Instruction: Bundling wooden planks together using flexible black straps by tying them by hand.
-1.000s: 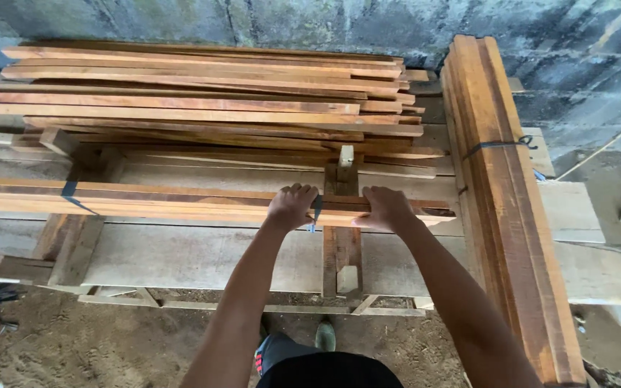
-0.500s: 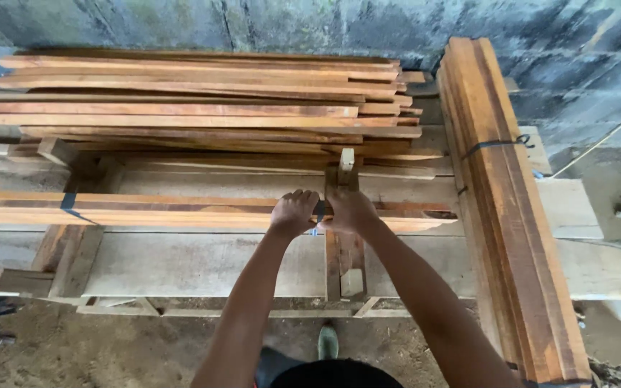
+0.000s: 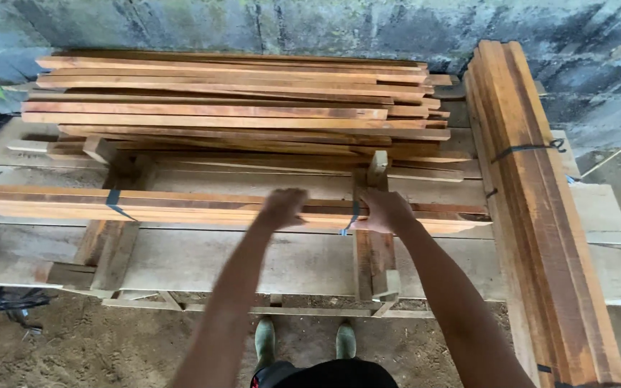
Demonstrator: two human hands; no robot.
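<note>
Head view, looking down past both forearms. Right hand (image 3: pixel 386 210) is closed over the near edge of the bundle (image 3: pixel 203 205), right where a dark strap (image 3: pixel 354 213) crosses it; the strap's loose end hangs just below the fingers, so the grip looks set for cinching or holding the band. Left hand (image 3: pixel 282 207) is blurred, raised at the bundle's top face a little left of the strap; cannot tell whether it grips or only rests.

Bundle: several long reddish slats lying flat, side by side, running left to right across the surface (image 3: pixel 203 259). A second strap (image 3: pixel 114 202) binds it near the left end, which keeps the slats together as one piece.

Under the bundle, short blocks (image 3: pixel 374 251) stand crosswise, lifting it off the boards so a strap can pass beneath.

Behind, a loose stack (image 3: pixel 231 100) of like slats lies against the wall (image 3: pixel 325 25). To the right, another strapped bundle (image 3: pixel 540 215) lies front to back. Boots (image 3: pixel 303 341) show on the dirt floor (image 3: pixel 109 352).
</note>
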